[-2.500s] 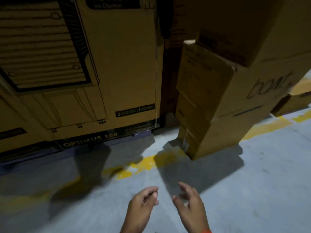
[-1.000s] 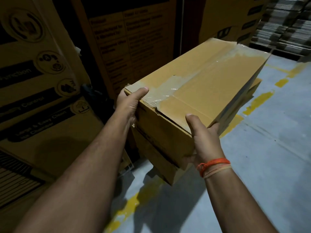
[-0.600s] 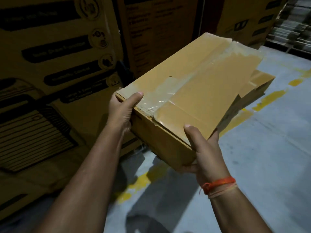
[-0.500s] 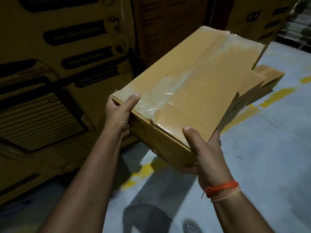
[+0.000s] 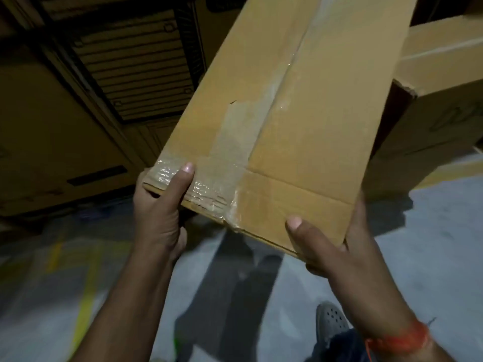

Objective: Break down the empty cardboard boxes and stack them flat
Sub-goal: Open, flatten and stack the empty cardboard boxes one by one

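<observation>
Both hands, left hand (image 5: pixel 159 210) and right hand (image 5: pixel 337 246), grip the taped cardboard box (image 5: pixel 295 121) by its near edge; it looks light, stiff, and best held at the corners.

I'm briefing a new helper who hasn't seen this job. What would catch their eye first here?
The cardboard box fills the middle, held in the air by the left hand and right hand at its near corners. Clear tape runs along its top seam. Printed cartons stand behind on the left.

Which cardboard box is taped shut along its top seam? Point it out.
The held box, gripped by the left hand and right hand, has clear tape along its seam. The plain box behind shows none.
</observation>
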